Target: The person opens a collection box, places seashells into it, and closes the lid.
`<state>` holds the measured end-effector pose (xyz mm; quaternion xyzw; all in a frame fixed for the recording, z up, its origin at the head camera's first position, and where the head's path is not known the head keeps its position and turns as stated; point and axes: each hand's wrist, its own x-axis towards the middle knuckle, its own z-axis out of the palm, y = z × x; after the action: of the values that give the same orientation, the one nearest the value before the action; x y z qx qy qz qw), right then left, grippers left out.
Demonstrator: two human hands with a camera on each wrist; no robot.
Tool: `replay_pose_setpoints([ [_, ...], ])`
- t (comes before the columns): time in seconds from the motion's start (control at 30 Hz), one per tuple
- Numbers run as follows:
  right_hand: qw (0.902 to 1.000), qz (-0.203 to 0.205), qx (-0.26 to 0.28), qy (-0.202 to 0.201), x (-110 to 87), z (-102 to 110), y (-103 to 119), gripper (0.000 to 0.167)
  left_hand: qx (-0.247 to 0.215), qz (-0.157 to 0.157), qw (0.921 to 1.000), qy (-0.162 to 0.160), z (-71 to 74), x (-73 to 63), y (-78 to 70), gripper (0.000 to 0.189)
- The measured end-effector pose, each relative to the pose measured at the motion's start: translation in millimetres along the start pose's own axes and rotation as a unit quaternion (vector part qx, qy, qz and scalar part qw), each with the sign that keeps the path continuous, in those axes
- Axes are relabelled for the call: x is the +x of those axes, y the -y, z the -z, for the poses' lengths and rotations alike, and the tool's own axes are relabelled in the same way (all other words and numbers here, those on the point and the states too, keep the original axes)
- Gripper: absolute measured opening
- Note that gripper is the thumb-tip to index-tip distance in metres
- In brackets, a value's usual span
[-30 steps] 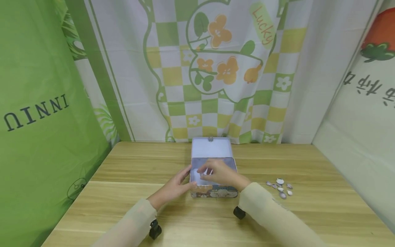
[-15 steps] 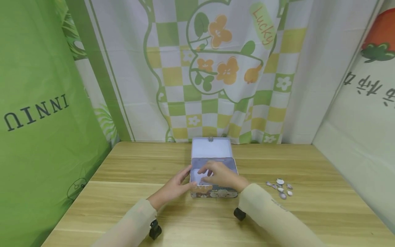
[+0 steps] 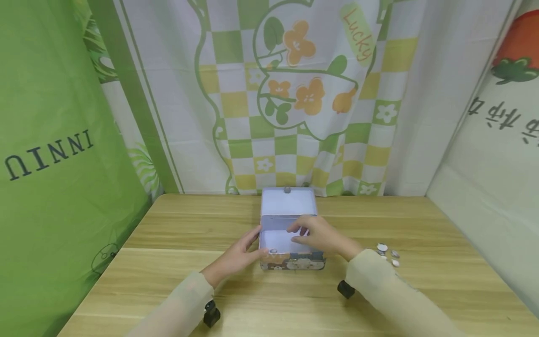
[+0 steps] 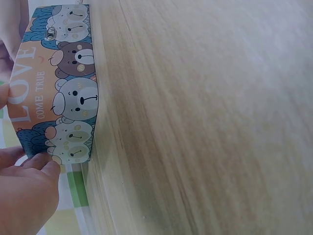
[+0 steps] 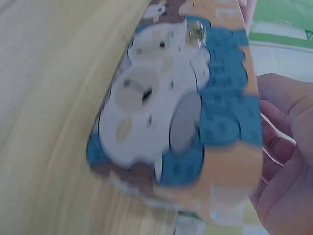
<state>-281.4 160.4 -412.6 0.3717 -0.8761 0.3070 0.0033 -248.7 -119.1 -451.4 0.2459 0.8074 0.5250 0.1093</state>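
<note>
Fingers (image 3: 296, 224) bent, right hand (image 3: 318, 232) over box (image 3: 305, 262); left hand (image 3: 236, 257) gripping it.

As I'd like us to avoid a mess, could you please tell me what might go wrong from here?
The right sleeve overlaps some shells in the head view; if it dips low, it might scatter them.
The right hand reaches over the side of the open box; a bump could shift it, though the left hand touches it.
The lid stands open; a jolt could perhaps drop it onto the fingers.
</note>
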Motion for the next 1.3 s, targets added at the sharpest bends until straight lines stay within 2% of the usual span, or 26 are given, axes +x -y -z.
replay_pose_setpoints([
  [0.17, 0.9997, -0.009, -0.012, -0.02, -15.2, 14.5, -8.7, 0.021, 0.005, 0.004, 1.0, -0.005, 0.0, -0.4, 0.3, 0.078],
  [0.37, 0.9992, -0.026, 0.003, -0.032, -36.0, 32.7, -18.2, 0.02, 0.005, -0.005, 1.0, -0.002, 0.1, -0.4, 1.2, 0.08],
  [0.7, 0.997, -0.065, -0.02, -0.037, -75.6, 50.2, -49.7, 0.019, 0.0, 0.006, 1.0, 0.002, 0.5, -2.6, 0.9, 0.08],
  [1.03, 0.988, -0.154, -0.008, 0.002, -110.1, 56.5, -75.8, 0.027, 0.0, -0.004, 1.0, 0.003, 0.6, -1.2, 2.3, 0.078],
  [1.17, 0.9854, -0.17, 0.003, 0.011, -121.4, 57.8, -83.9, 0.028, 0.002, -0.01, 0.9999, 0.005, 0.5, -0.7, 0.7, 0.078],
  [1.3, 0.9837, -0.179, 0.004, 0.019, -129.1, 59.5, -90.3, 0.026, 0.003, 0.002, 1.0, 0.004, 0.7, -1.6, -1.9, 0.08],
])
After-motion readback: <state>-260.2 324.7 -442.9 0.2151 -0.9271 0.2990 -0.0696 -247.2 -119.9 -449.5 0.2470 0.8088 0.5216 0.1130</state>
